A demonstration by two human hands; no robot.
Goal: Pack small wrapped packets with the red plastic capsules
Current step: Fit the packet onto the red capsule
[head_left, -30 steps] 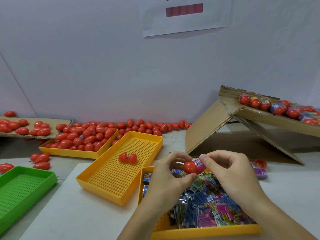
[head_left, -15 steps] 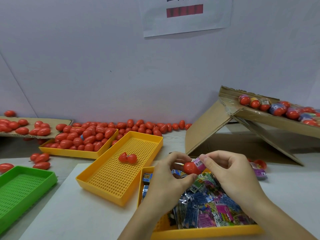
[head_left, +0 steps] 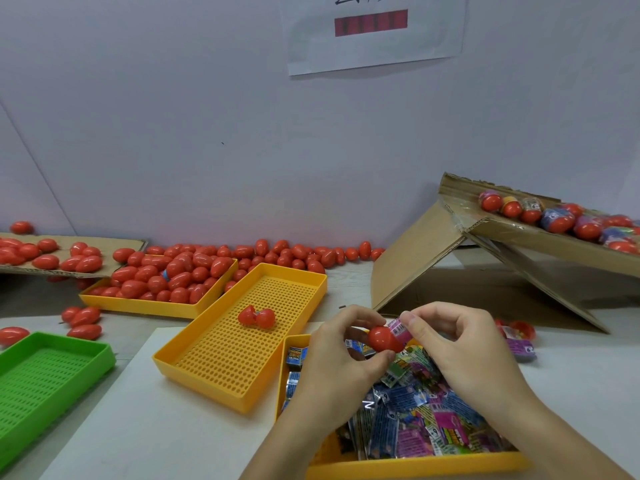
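My left hand (head_left: 337, 355) grips a red capsule half (head_left: 382, 338) between thumb and fingers, above the yellow tray of wrapped packets (head_left: 408, 467). My right hand (head_left: 460, 348) pinches a pink wrapped packet (head_left: 399, 330) that sits in the capsule's open end. Several loose packets (head_left: 426, 420) fill the tray under both hands. An open red capsule (head_left: 257, 317) lies in the middle yellow perforated tray (head_left: 211, 379).
A yellow tray of red capsules (head_left: 166, 277) stands at the back left, with more along the wall (head_left: 294, 252) and on cardboard (head_left: 45, 254). A green tray (head_left: 45, 379) is at the left. A cardboard ramp (head_left: 540, 233) at the right holds filled capsules (head_left: 557, 218).
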